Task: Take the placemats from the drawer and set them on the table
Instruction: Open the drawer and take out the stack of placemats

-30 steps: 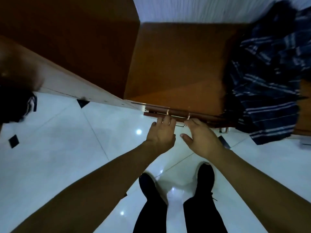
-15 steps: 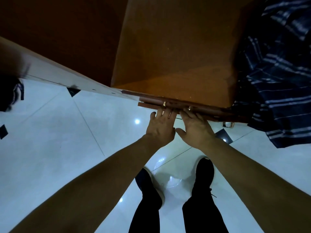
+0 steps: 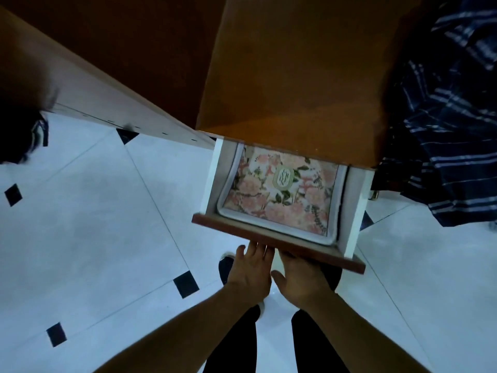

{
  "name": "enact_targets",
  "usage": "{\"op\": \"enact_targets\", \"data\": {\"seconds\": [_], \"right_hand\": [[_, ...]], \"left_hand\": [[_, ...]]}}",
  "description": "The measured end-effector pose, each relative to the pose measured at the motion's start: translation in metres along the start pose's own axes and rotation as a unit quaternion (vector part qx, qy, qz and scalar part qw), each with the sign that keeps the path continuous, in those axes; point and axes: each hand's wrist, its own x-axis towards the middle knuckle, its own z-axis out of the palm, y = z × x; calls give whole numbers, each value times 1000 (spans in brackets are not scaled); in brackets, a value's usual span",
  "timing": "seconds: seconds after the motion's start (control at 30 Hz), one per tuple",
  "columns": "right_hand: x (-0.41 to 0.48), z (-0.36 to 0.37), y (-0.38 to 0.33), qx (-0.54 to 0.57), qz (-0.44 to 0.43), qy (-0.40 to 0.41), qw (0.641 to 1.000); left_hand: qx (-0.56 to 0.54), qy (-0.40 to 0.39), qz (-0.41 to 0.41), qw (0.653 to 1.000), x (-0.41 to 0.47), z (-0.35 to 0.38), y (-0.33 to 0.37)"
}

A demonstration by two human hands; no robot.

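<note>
Head view: I look down past my forearms at the white tiled floor (image 3: 80, 238).
Drawer (image 3: 277, 244): pulled out from under the brown counter (image 3: 295, 76).
Placemats (image 3: 279, 195): floral, white-edged, lying flat inside the drawer.
Left hand (image 3: 248, 273): fingers hooked under the drawer front.
Right hand (image 3: 301, 278): fingers tucked under the front too, thumb splayed.
Striped cloth (image 3: 451, 130): hanging to the right.

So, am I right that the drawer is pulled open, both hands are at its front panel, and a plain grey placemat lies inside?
Not quite: the head view shows the placemat is floral, pink blossoms with green leaves, not plain grey. The rest holds: the drawer is pulled open, with the left hand and right hand at its front panel.
</note>
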Motion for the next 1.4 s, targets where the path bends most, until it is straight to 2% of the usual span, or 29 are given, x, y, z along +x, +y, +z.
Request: {"op": "enact_targets", "data": {"seconds": [0.13,0.23,0.3,0.37,0.43,0.47,0.53,0.63,0.73,0.83,0.9,0.93,1.03,1.2,1.33,1.4], "right_hand": [[-9,2,-10,54,27,-54,997],[-14,-27,-15,148,44,-76,985],[-19,-52,-11,225,54,-39,972],[-19,-76,-4,309,98,52,945],[-11,-92,4,327,157,136,922],[-4,-97,7,315,180,149,920],[16,-100,13,310,222,126,916],[44,-94,15,339,318,79,882],[63,-87,16,345,401,63,846],[80,-84,22,375,440,54,814],[88,-83,26,451,443,43,774],[89,-82,28,469,437,51,766],[89,-79,37,457,424,94,776],[84,-81,42,468,397,94,784],[80,-84,36,572,391,107,713],[74,-85,33,565,398,121,712]], "left_hand": [[-59,-26,-19,998,-21,-9,-1],[-142,53,-38,988,-34,-32,-5],[-179,141,-40,973,-38,-52,-13],[-230,223,-49,946,-33,-72,-25],[-277,259,-75,922,-20,-90,-38],[-283,244,-99,922,-10,-96,-43],[-280,159,-165,932,9,-102,-49],[-279,57,-234,929,30,-103,-49],[-250,21,-258,933,38,-99,-51],[-216,7,-263,940,39,-92,-55],[-198,10,-253,947,38,-86,-56],[-195,11,-247,949,37,-83,-57],[-193,11,-238,952,36,-76,-60],[-187,12,-230,955,36,-72,-63],[-191,15,-224,956,34,-71,-64],[-195,25,-223,955,34,-71,-65]]}}
